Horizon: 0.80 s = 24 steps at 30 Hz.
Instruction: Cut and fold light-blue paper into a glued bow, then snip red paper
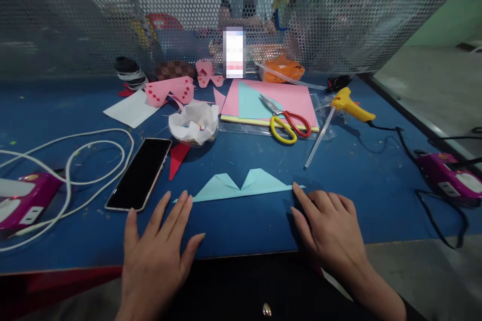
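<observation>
A blue desk (241, 230) runs up to a perforated metal screen, littered with craft bits. Near its front edge lies a folded light-blue paper (241, 186), flat, its two peaks pointing away. The left hand (158, 246) rests palm-down with fingers spread, fingertips at the paper's left tip; the right hand (327, 225) lies flat too, fingertips at the right corner, seemingly pinning it so the creases hold. A phone (140, 173) sits just left; scissors (288, 123) rest on pink sheets (293, 98) behind.
</observation>
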Available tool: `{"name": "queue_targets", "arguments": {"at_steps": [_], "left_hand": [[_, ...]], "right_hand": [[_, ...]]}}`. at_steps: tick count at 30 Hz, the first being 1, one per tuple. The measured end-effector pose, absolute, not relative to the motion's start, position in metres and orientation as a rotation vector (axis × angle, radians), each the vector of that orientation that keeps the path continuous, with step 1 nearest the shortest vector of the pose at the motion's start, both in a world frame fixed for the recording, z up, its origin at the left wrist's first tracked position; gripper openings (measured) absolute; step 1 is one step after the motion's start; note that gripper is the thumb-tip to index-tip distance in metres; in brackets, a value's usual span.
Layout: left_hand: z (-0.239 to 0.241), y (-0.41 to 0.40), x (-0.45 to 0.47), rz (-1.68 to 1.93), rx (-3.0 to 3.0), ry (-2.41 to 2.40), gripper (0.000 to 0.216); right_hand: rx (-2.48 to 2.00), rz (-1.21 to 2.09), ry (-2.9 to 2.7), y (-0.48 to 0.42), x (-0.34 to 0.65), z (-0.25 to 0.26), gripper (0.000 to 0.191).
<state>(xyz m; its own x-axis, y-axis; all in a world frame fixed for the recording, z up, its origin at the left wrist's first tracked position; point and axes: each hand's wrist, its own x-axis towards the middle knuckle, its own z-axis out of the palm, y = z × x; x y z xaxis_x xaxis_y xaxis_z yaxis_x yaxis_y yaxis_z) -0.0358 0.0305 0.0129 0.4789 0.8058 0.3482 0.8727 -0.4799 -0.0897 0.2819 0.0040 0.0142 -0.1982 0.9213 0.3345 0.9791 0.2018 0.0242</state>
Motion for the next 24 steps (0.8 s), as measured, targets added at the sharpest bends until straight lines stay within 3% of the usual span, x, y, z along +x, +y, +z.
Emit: {"name": "queue_targets", "arguments": {"at_steps": [11, 24], "left_hand": [[0.023, 0.048, 0.028, -0.443, -2.798, -1.072, 0.054], [0.021, 0.044, -0.017, -0.373, -2.697, -1.202, 0.056]], "right_hand": [[-1.378, -0.191, -2.461, 0.03, 0.225, 0.018, 0.043], [-1.625, -0.333, -2.415, 0.015, 0.277, 0.013, 0.046]]}}
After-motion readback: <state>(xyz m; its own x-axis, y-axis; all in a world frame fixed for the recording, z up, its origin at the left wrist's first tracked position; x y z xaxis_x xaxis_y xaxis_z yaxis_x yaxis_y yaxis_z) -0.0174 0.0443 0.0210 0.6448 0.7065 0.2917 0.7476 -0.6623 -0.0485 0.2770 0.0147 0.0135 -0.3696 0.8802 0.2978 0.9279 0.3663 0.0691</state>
